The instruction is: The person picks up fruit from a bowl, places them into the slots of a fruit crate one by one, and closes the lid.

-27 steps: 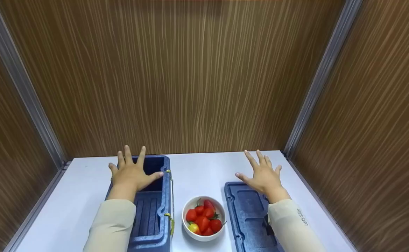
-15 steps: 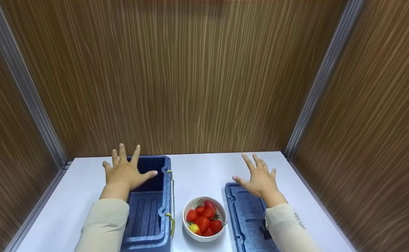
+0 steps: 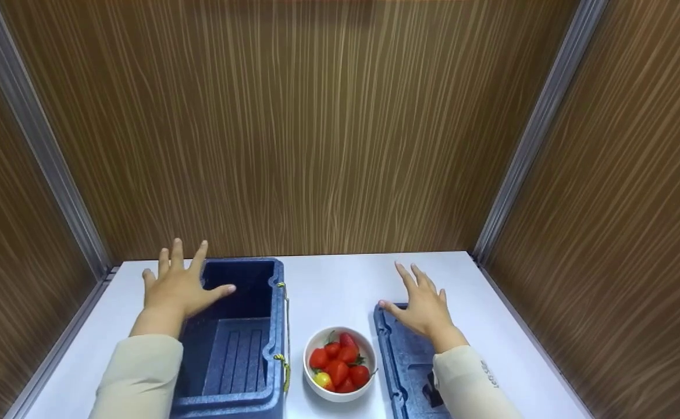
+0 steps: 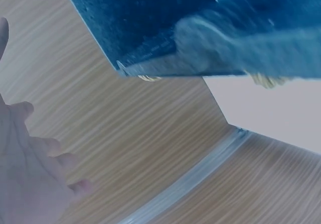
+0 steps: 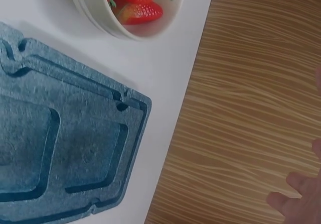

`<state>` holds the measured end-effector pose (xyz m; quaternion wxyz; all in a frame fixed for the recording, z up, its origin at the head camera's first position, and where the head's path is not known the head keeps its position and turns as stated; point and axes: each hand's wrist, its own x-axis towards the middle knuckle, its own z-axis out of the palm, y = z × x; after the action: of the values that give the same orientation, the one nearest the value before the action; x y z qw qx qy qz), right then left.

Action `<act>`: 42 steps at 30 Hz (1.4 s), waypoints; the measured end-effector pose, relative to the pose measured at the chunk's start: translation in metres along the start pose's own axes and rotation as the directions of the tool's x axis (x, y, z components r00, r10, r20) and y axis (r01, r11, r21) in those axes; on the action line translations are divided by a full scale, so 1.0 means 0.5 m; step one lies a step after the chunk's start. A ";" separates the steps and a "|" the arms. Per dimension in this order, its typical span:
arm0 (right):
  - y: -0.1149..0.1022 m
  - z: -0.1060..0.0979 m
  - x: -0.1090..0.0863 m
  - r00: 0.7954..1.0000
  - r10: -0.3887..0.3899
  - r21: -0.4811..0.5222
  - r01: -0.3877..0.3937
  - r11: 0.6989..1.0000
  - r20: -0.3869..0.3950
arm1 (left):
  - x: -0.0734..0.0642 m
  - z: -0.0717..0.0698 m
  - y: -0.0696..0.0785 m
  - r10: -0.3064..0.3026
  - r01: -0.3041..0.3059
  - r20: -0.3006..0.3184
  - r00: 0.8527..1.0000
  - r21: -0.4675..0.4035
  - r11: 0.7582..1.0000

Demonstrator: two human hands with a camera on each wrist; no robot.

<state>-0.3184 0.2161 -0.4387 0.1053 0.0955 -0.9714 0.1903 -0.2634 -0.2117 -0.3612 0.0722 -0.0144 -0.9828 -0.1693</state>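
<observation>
The white bowl holds red fruit and 1 yellow piece; left of it, the left hand, fingers spread apart, hangs over the blue box; right of it, the right hand, fingers likewise apart, hangs above the blue lid.

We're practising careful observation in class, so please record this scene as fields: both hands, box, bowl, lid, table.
Left hand: fingers spread, holding nothing, nearest the box
Right hand: fingers spread, holding nothing, nearest the lid
Box: blue, open-topped, yellow cord on its right side
Bowl: white, between box and lid, holds red fruit and one yellow
Lid: blue, lying flat
Table: white
</observation>
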 end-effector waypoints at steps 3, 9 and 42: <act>-0.002 0.008 -0.002 1.000 0.000 0.017 0.000 1.000 -0.005 | -0.002 -0.002 -0.014 0.002 -0.001 0.007 1.000 -0.007 1.000; -0.009 0.027 -0.007 1.000 0.000 0.044 -0.001 0.999 0.012 | -0.016 -0.001 -0.049 0.006 -0.006 0.021 1.000 -0.021 1.000; -0.030 0.129 -0.052 0.987 -0.011 0.160 -0.015 0.987 0.159 | -0.072 0.058 -0.144 0.130 -0.131 -0.011 0.991 -0.060 0.990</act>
<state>-0.3008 0.1811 -0.4981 0.0191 0.1177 -0.9583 0.2597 -0.2357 -0.2699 -0.4174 0.0859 -0.0803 -0.9739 -0.1940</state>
